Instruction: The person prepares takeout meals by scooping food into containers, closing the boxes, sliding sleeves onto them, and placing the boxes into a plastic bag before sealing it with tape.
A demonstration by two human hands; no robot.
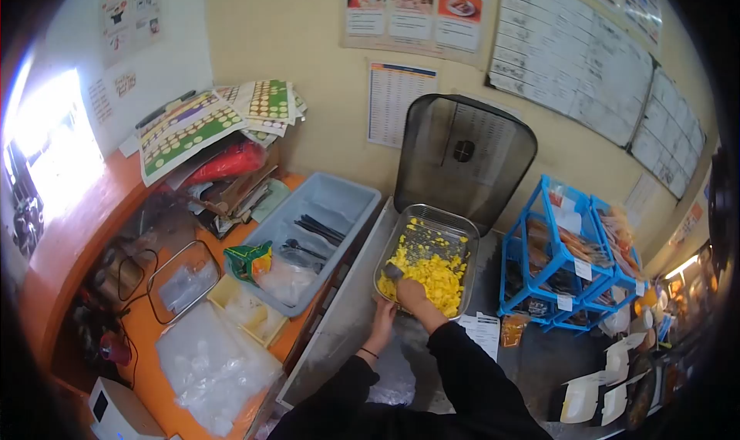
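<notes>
Mid-frame, the tray stretches lengthwise away from the right hand, clenched round a spoon; the left hand (grip unclear) is at the near-left corner.

shiny metal tray, smoky translucent plastic lid, smooth matt blue plastic bin, glossy plastic bags

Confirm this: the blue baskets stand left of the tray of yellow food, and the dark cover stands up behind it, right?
No, the head view shows the blue baskets right of the tray of yellow food; the dark cover does stand behind it.
</notes>
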